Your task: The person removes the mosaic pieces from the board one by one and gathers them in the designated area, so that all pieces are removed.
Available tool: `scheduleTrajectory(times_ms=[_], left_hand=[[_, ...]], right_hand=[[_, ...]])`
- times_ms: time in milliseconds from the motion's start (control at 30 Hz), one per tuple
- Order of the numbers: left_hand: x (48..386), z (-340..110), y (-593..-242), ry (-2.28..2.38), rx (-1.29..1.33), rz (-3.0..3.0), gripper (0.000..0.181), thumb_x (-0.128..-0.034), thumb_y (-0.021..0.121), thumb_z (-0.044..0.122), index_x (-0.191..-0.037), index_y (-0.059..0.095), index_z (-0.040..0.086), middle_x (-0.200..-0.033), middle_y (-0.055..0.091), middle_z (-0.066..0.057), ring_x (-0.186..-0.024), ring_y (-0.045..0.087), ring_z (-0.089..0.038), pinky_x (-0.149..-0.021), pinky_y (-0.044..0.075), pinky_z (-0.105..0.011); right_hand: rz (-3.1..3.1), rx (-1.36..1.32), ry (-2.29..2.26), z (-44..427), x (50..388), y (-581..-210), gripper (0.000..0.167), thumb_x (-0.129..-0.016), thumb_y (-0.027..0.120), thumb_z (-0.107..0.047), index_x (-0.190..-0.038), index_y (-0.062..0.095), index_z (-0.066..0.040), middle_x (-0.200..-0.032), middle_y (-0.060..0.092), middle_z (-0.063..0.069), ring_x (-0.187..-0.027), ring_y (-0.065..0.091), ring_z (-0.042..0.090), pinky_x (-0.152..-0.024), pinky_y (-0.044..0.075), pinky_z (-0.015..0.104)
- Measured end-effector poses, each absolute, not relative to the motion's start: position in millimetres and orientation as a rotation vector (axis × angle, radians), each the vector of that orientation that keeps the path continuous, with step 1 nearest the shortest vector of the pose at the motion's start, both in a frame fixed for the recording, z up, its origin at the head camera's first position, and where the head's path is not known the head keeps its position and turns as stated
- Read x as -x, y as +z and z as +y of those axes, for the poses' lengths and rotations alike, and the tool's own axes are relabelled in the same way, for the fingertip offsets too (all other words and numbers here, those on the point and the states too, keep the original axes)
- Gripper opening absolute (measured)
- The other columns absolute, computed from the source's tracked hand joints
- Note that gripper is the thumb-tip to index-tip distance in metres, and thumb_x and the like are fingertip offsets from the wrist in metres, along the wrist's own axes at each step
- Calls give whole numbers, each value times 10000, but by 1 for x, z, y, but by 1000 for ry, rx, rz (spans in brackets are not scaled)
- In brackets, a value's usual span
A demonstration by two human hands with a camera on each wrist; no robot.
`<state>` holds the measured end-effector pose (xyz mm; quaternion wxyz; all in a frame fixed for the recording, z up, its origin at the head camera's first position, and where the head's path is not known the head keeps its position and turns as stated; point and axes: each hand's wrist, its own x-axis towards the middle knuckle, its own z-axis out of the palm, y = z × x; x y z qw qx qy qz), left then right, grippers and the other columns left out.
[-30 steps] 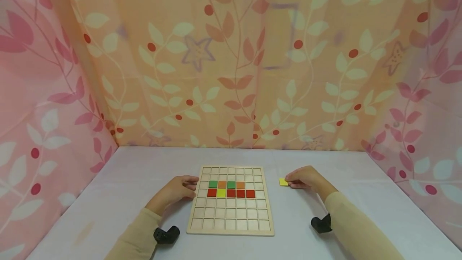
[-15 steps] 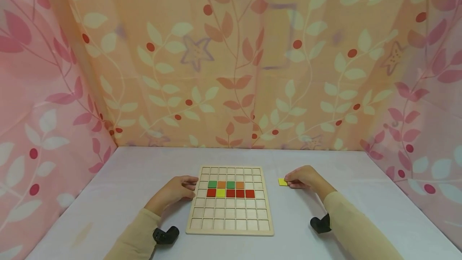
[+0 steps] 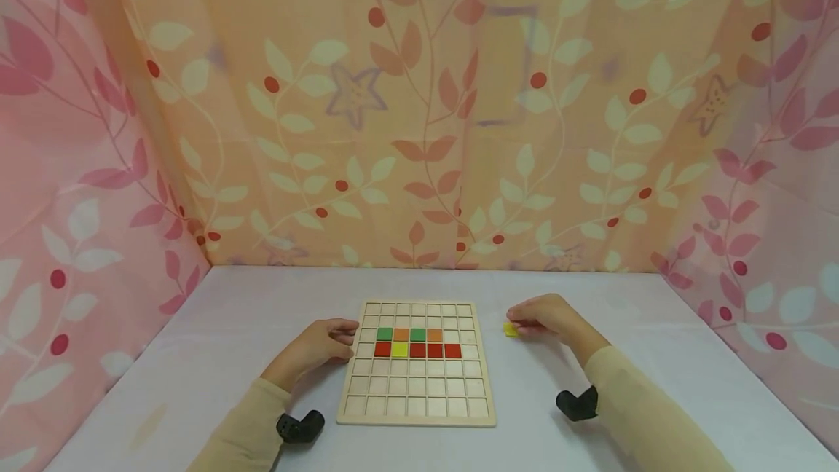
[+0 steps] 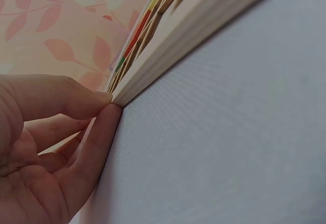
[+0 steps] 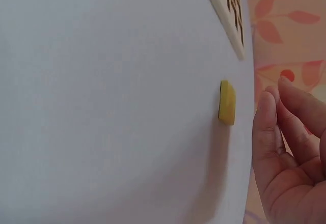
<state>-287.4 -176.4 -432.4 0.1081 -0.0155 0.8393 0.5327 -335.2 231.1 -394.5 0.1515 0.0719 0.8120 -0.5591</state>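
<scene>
A square wooden grid board (image 3: 419, 414) lies on the table in the head view. My left hand (image 3: 317, 348) is at its left side; in the left wrist view its fingertips (image 4: 104, 99) touch the board's edge. Two adjacent rows hold tiles: green (image 3: 384, 334) and orange (image 3: 401, 335) alternating, and below them red (image 3: 383, 349) ones with one yellow tile (image 3: 400, 349). Right of the board, a loose yellow tile (image 5: 227, 103) lies on the table. My right hand (image 3: 547, 319) hovers just above it, apart from it in the right wrist view, with nothing between its fingers.
A white cloth covers the table (image 3: 262, 290). A flowered curtain (image 3: 419, 108) stands behind it, with pink patterned curtains at both sides. A black device (image 3: 301, 427) is worn on the left wrist, another black device (image 3: 578, 404) on the right.
My right hand has let go of the loose yellow tile and lifted slightly above it. The left hand stays at the board's edge, and the tiles on the board have not moved.
</scene>
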Motion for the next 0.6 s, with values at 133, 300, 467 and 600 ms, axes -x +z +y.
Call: scheduleTrajectory(times_ms=[133,300,467,600], left_hand=[[287,-177,-433,1569,48,2473,585,-765,701,-91,-1334,577,-42,-1166,647,-168,-942,600,-187,-738,563,-297],[287,-178,-433,1585,47,2455,585,-775,704,-88,-1342,566,-55,-1169,649,-175,-940,615,-176,-745,567,-296],[287,-178,-434,1587,13,2440,591,-777,706,-81,-1348,554,-67,-1174,648,-184,-952,617,-173,-757,571,-296],[288,-177,-433,1590,17,2442,583,-779,705,-81,-1344,560,-62,-1168,651,-180,-953,616,-174,-750,570,-286]], right_hand=[[2300,-126,-1660,221,336,-392,289,-898,713,-106,-1104,685,94,-779,735,5,-674,666,73,-666,578,213],[2259,-86,-1697,207,336,-394,314,-893,711,-78,-1130,668,124,-800,739,27,-689,681,93,-697,595,257],[2293,-133,-1660,196,336,-397,292,-892,719,-95,-1121,694,84,-837,748,55,-710,688,124,-723,600,288],[2306,-111,-1654,187,336,-396,288,-889,724,-107,-1113,705,73,-835,746,50,-716,693,120,-735,599,288]])
